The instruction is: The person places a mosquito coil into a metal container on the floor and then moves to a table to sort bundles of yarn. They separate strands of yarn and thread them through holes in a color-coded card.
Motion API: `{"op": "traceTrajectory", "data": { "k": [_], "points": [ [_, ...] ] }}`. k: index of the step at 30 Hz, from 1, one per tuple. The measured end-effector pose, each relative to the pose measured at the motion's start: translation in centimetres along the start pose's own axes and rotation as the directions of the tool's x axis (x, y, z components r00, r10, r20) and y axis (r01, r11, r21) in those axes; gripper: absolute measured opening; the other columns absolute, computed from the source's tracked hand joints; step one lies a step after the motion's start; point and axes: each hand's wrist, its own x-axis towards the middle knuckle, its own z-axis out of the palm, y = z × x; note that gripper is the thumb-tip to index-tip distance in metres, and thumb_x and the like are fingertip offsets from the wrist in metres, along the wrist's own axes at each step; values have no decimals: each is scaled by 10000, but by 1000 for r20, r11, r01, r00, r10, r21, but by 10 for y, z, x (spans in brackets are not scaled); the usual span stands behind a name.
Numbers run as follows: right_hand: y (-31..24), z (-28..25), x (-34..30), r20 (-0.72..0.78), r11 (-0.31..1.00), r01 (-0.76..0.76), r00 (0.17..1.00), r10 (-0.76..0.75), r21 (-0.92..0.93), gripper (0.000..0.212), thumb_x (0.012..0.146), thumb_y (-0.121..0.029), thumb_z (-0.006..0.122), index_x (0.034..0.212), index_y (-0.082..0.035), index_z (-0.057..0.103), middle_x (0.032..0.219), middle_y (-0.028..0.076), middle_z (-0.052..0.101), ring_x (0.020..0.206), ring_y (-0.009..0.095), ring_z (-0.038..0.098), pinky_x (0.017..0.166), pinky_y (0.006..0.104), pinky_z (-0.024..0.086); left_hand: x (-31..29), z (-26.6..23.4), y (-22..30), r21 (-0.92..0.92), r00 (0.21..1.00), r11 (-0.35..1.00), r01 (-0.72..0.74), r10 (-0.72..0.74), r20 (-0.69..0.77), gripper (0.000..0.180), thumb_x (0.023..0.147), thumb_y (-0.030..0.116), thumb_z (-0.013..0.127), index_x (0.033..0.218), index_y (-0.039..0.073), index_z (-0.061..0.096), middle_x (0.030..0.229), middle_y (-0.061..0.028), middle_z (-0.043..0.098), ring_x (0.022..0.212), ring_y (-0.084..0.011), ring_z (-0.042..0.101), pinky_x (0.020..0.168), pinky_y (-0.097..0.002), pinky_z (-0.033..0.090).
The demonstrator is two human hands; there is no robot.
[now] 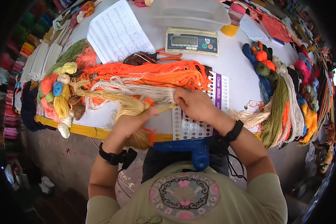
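Observation:
My left hand [131, 121] is closed around a pale yellow-tan thread skein [119, 99], with loose strands hanging below the fist. A narrow twisted end of that skein runs right to my right hand [198, 106], whose curled fingers pinch near its tip; the exact grip is partly hidden. Beneath the right hand lies a white and purple card [221, 87] punched with rows of round holes. Bright orange threads [149, 72] and off-white threads [134, 87] stretch across the table just beyond my hands, their right ends beside the card.
A digital scale [192, 42] with a clear plastic tray [190, 15] stands at the back. Left of it lies a printed sheet [115, 33]. Coloured skeins [56, 93] heap at the left; more hanks [278, 100] lie at the right. A blue clamp-like part [200, 153] juts from the table's front edge.

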Motion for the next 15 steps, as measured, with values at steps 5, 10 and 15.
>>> {"op": "traceTrajectory", "data": {
  "k": [5,10,15],
  "points": [
    [-5,3,0,-12,999,47,999,-47,-5,71,879,-180,528,929,-141,496,671,130,603,680,363,607,581,476,449,-8,-40,-13,-111,972,972,205,-215,-90,447,931,413,554,1253,104,573,1215,-147,594,827,-88,620,616,-208,439],
    [-30,-14,-16,-41,943,-119,990,138,311,181,903,-159,593,1070,-117,539,664,54,596,593,176,586,557,303,453,-64,-35,49,-771,699,275,-574,655,-287,819,859,589,537,1486,164,227,1431,-192,397,1217,-277,501,822,-297,481],
    [-117,-45,-32,-63,475,137,984,-169,869,198,943,-160,562,1111,-63,527,830,2,596,624,65,534,562,221,433,-79,-19,75,-797,380,68,-600,901,-209,559,858,625,495,1183,172,540,1416,-188,419,1395,-392,185,1066,-554,249]
  ]
}}
